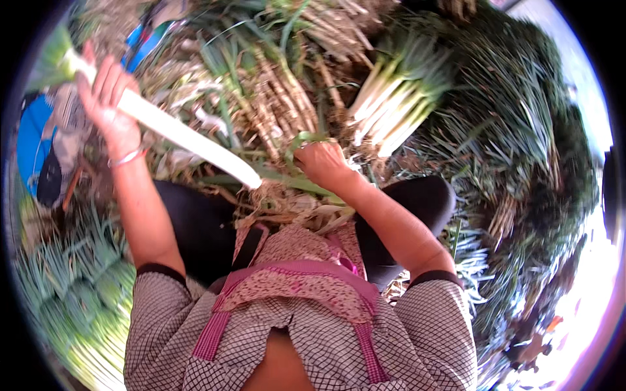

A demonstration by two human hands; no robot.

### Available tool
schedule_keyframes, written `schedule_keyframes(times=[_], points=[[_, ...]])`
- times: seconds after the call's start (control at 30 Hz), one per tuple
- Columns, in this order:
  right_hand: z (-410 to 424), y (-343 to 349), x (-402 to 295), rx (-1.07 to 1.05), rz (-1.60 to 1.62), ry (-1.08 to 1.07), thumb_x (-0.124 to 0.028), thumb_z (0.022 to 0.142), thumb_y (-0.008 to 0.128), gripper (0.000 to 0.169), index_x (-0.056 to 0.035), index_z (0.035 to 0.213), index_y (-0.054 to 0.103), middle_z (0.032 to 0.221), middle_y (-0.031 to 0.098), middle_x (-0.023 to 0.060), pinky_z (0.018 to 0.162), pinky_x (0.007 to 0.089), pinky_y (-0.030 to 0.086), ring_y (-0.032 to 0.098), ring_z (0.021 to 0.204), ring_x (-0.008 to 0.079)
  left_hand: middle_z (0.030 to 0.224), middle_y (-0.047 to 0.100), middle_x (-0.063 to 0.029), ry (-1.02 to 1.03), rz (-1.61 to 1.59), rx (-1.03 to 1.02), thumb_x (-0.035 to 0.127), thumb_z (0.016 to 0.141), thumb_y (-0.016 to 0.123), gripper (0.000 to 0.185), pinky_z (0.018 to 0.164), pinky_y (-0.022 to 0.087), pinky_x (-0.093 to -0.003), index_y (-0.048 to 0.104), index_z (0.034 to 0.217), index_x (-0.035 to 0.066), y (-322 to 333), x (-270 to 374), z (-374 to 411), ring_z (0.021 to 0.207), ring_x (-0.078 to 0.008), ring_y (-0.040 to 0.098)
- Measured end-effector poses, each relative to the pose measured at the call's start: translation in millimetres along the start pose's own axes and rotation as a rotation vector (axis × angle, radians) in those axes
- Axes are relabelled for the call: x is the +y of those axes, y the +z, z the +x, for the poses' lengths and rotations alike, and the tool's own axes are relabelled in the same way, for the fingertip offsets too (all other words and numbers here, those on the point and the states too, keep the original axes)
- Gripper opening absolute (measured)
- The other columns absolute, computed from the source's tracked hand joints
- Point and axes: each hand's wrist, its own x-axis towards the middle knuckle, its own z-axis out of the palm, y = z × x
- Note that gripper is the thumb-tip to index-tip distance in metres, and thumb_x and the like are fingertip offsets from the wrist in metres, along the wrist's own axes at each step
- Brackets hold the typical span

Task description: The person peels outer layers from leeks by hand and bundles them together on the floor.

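My left hand (111, 100) is wrapped round a long leek-like stalk (188, 136). Its white shaft slants down to the right, and the root end lies above a litter of roots and husks (279, 198) before my lap. The green top, at the upper left, is blurred. My right hand (324, 162) is curled into a fist in front of my right knee, with a strip of green leaf (304, 139) at its fingers. Just beyond it are unpeeled stalks (288, 105) with brown, dirty skins. A bundle of clean white stalks (391, 110) lies to their right.
A large heap of green leafy tops (503, 97) fills the right side. More stalks with green leaves (73, 303) lie at the lower left. Blue items (35, 141), unclear in kind, are at the far left. Another bunch of brown stalks (337, 29) lies at the back.
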Motion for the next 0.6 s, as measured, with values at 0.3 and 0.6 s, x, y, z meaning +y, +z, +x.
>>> schedule_keyframes(times=[0.3,0.6], points=[[-20.9,-168.9,33.5,0.514,0.393,-0.283,-0.031,0.081,0.065,0.034,0.0016,0.084,0.055,0.074,0.062,0.0166,0.062,0.0369,0.051,0.063,0.067,0.0287,0.059,0.031,0.0047,-0.26,-0.091,-0.138,0.025,0.092,0.052,0.043,0.04,0.031,-0.0165,0.041,0.129,0.006,54.6,-200.1,93.6,0.047,-0.0039,0.033],[-39.6,-90.8,296.2,0.891,0.429,0.496,-0.026,0.085,0.064,0.027,-0.0028,0.081,0.05,0.067,0.063,0.01,0.046,0.027,0.052,0.062,0.055,0.0145,0.083,0.052,-0.0055,-0.76,0.882,-0.1,0.056,0.085,0.049,0.062,0.063,0.042,-0.0276,0.047,0.121,0.006,36.4,-484.2,103.8,0.072,-0.0126,0.052]])
